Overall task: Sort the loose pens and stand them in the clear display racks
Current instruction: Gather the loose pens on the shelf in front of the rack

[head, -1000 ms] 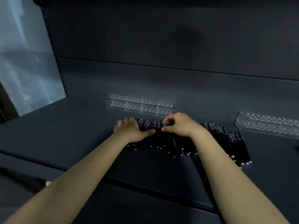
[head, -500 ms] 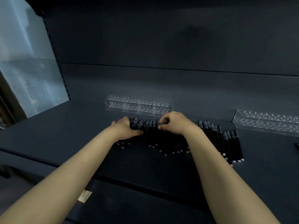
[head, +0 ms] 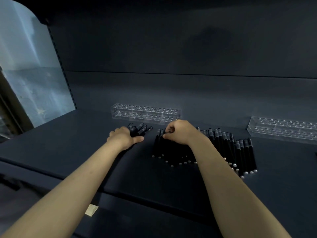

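A row of black pens (head: 228, 148) with small pale tips lies side by side on the dark shelf (head: 68, 143). My left hand (head: 124, 137) grips a bundle of several black pens (head: 139, 130), drawn apart from the row, their ends sticking out beyond my fingers. My right hand (head: 180, 133) rests curled on the left part of the row and pinches the tops of pens there. A clear display rack (head: 145, 114) with rows of holes stands just behind my hands. A second clear rack (head: 283, 129) stands at the right.
The shelf's back panel (head: 171, 90) rises right behind the racks. A pale wall and shelf upright (head: 56, 62) close the left side. The shelf's front edge (head: 51, 172) runs below my forearms, with a small pale tag (head: 91, 209) under it.
My left hand has closed round a bundle of pens and pulled it left, opening a gap in the row. My right hand stays on the row. The camera has tilted slightly.
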Tool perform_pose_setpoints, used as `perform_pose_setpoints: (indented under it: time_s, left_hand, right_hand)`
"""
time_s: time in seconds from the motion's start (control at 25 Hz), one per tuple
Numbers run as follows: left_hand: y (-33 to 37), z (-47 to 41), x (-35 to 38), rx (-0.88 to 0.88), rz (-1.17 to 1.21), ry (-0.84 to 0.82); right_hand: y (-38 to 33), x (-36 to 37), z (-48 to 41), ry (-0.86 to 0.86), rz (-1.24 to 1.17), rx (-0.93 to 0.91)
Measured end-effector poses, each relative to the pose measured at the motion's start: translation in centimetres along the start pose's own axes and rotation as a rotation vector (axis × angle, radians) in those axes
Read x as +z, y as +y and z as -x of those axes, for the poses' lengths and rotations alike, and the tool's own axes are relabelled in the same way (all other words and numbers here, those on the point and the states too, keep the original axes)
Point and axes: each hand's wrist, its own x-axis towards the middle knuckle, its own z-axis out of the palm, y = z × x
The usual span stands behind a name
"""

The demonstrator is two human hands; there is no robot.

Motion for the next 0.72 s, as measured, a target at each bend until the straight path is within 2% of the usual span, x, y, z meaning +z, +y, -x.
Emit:
perform_pose_setpoints:
  time_s: [0.16, 0.28, 0.4, 0.52, 0.6, 0.72]
  left_hand:
    - [-0.2, -0.9, -0.5, 0.038, 0.062, -0.04]
    - [-0.2, -1.2, -1.4, 0.05, 0.062, -0.058]
    - [-0.4, -1.4, -2.4, 0.061, 0.062, -0.083]
    - [-1.1, -1.8, -3.5, 0.1, 0.132, -0.107]
    - [-2.0, -2.5, -4.2, 0.117, 0.24, -0.168]
    - [-3.4, -4.3, -5.2, 0.153, 0.63, -0.351]
  right_hand:
    - [-0.1, 0.1, -0.2, -0.011, 0.006, -0.006]
    - [-0.4, 0.1, -0.2, -0.009, -0.09, -0.008]
    - [-1.1, 0.5, -0.7, 0.054, -0.19, -0.011]
    - [-2.2, 0.9, -1.8, 0.123, -0.163, -0.017]
    - [-3.2, 1.0, -2.9, 0.149, -0.166, -0.003]
    - [-5.6, 1.6, -5.5, 0.17, -0.344, 0.065]
